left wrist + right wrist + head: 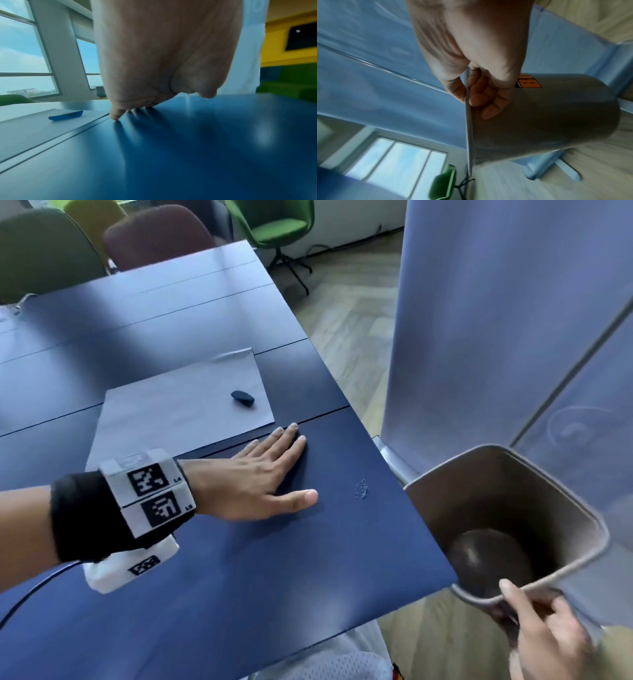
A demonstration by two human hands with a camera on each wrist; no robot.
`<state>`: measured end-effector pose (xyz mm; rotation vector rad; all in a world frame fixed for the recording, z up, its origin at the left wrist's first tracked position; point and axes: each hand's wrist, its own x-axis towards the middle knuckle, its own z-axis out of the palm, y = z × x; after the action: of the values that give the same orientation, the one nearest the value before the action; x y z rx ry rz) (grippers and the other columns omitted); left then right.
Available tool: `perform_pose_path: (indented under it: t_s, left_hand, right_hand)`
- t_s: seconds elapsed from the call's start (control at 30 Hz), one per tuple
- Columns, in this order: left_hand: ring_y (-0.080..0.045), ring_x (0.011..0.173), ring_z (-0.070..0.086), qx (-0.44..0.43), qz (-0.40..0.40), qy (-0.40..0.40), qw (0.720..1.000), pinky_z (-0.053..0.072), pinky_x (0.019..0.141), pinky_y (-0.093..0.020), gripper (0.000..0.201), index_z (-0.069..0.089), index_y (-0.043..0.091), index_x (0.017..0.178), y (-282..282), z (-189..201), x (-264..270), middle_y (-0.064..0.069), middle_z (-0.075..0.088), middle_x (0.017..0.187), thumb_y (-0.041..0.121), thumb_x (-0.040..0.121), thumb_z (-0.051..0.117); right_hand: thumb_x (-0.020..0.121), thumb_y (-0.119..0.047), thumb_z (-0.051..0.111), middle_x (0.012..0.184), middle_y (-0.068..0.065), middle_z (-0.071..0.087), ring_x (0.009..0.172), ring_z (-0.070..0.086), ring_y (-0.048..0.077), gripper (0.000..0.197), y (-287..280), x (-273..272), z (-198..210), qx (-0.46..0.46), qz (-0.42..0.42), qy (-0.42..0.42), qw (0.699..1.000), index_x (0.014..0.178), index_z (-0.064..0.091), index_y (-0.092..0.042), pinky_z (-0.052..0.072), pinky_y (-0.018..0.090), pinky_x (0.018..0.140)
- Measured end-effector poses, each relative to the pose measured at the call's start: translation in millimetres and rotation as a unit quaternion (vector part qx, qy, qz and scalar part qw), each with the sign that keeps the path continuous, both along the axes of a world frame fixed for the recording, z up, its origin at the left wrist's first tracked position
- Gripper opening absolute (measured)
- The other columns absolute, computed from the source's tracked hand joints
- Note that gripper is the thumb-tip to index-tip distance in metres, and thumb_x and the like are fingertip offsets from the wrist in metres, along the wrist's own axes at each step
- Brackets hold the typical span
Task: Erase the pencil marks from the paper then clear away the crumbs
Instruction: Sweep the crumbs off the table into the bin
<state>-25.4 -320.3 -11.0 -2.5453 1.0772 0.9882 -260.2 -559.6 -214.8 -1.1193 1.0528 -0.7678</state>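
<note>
Left hand (253,484) flat, fingers straight, on surface (239,577), holding nothing; crumbs (361,489) just beyond thumb. Right hand (544,642) pinches bin (507,508) rim, seemingly below edge. Risk: fast sweep scatters crumbs past bin onto floor (346,313).

Eraser (243,398) on paper (178,412); crumbs (361,489) on table (239,570) right of paper; bin (507,522) beyond table edge.

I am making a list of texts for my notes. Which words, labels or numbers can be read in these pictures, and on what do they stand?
"L4": upper marker block on the left wrist.
"L5": lower marker block, same wrist.
Orange sticker on the bin: begins with "B", rest hidden.
Third marker: pattern only.
</note>
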Motion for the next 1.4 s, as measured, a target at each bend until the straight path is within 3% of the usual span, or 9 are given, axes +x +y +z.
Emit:
perform_pose_path:
  t_s: [0.23, 0.4, 0.57, 0.7, 0.8, 0.9, 1.0, 1.17, 1.4]
  left_hand:
    - [-0.009, 0.131, -0.047, -0.028, -0.045, -0.031, 0.998, -0.018, 0.117, -0.040, 0.123, -0.040, 0.014, 0.140, 6, -22, -22, -0.001, -0.049, 0.145, 0.093, 0.048, -0.022]
    - [-0.014, 0.132, -0.046, -0.039, -0.037, -0.020, 0.998, -0.019, 0.116, -0.043, 0.122, -0.036, 0.012, 0.143, -21, -26, -29, -0.004, -0.046, 0.147, 0.094, 0.054, -0.016]
    - [-0.016, 0.134, -0.043, -0.071, -0.106, -0.001, 0.992, -0.018, 0.115, -0.046, 0.101, -0.028, 0.011, 0.147, -74, -29, -68, -0.008, -0.039, 0.152, 0.080, 0.082, 0.004]
    - [-0.008, 0.139, -0.035, -0.131, -0.188, 0.137, 0.964, -0.017, 0.117, -0.041, 0.125, -0.020, 0.014, 0.151, -123, -25, -117, 0.000, -0.030, 0.157, 0.094, 0.056, -0.008]
    - [-0.010, 0.144, -0.024, -0.168, -0.124, 0.210, 0.955, -0.009, 0.118, -0.033, 0.130, -0.017, 0.013, 0.152, -142, 1, -131, 0.000, -0.025, 0.159, 0.093, 0.051, -0.003]
    - [-0.017, 0.147, -0.017, -0.187, -0.048, 0.120, 0.974, -0.005, 0.117, -0.033, 0.092, -0.012, 0.008, 0.154, -123, 17, -98, -0.006, -0.020, 0.161, 0.068, 0.093, 0.023]
    - [-0.022, 0.147, -0.021, -0.153, 0.061, -0.013, 0.986, -0.006, 0.118, -0.037, 0.090, -0.015, 0.007, 0.153, -73, 7, -48, -0.009, -0.024, 0.159, 0.066, 0.094, 0.022]
    - [-0.023, 0.144, -0.027, -0.028, 0.197, -0.086, 0.976, -0.010, 0.119, -0.043, 0.098, -0.020, 0.005, 0.150, -23, -26, -30, -0.013, -0.030, 0.157, 0.074, 0.088, 0.011]
    - [-0.016, 0.142, -0.030, -0.102, -0.053, 0.066, 0.991, -0.018, 0.115, -0.048, 0.094, -0.013, 0.013, 0.154, -129, -27, -115, -0.006, -0.026, 0.159, 0.077, 0.087, 0.007]
  right_hand:
    - [0.076, 0.009, 0.070, 0.055, -0.002, 0.068, 0.044, 0.059, 0.005, 0.026, 53, -45, 83, -0.156, 0.082, 0.033, 0.984, 0.064, 0.050, -0.002, 0.043, 0.004, 0.053]
    - [0.064, -0.030, 0.070, 0.044, -0.001, 0.063, 0.037, 0.056, 0.009, 0.022, 81, -45, 91, -0.184, 0.060, -0.014, 0.981, 0.065, 0.052, -0.017, 0.042, 0.004, 0.048]
    - [0.071, 0.018, 0.070, 0.042, 0.013, 0.060, 0.035, 0.055, 0.008, 0.035, 85, -41, 99, -0.166, 0.093, -0.022, 0.981, 0.062, 0.054, -0.012, 0.042, 0.005, 0.049]
    - [0.072, -0.024, 0.082, 0.039, 0.008, 0.059, 0.035, 0.054, 0.004, 0.044, 93, -34, 104, -0.160, 0.074, -0.072, 0.982, 0.052, 0.047, -0.006, 0.041, 0.004, 0.046]
    - [0.068, 0.013, 0.077, 0.037, 0.007, 0.055, 0.036, 0.051, 0.007, 0.040, 99, -34, 100, -0.183, 0.064, -0.063, 0.979, 0.054, 0.047, -0.009, 0.040, 0.005, 0.048]
    - [0.068, -0.010, 0.081, 0.041, 0.014, 0.058, 0.036, 0.052, 0.025, 0.029, 98, -35, 100, -0.203, 0.065, -0.049, 0.976, 0.061, 0.053, -0.014, 0.041, 0.010, 0.044]
    - [0.060, -0.009, 0.070, 0.043, 0.019, 0.055, 0.034, 0.048, 0.030, 0.017, 96, -34, 100, -0.181, 0.048, -0.062, 0.980, 0.062, 0.054, -0.012, 0.040, 0.012, 0.042]
    - [0.060, -0.014, 0.088, 0.041, 0.017, 0.054, 0.038, 0.050, 0.038, 0.031, 99, -34, 94, -0.184, 0.056, -0.044, 0.980, 0.063, 0.057, -0.013, 0.041, 0.017, 0.041]
    - [0.064, -0.016, 0.085, 0.040, 0.016, 0.053, 0.035, 0.049, 0.032, 0.032, 102, -33, 100, -0.180, 0.034, -0.052, 0.982, 0.057, 0.054, -0.016, 0.041, 0.019, 0.041]
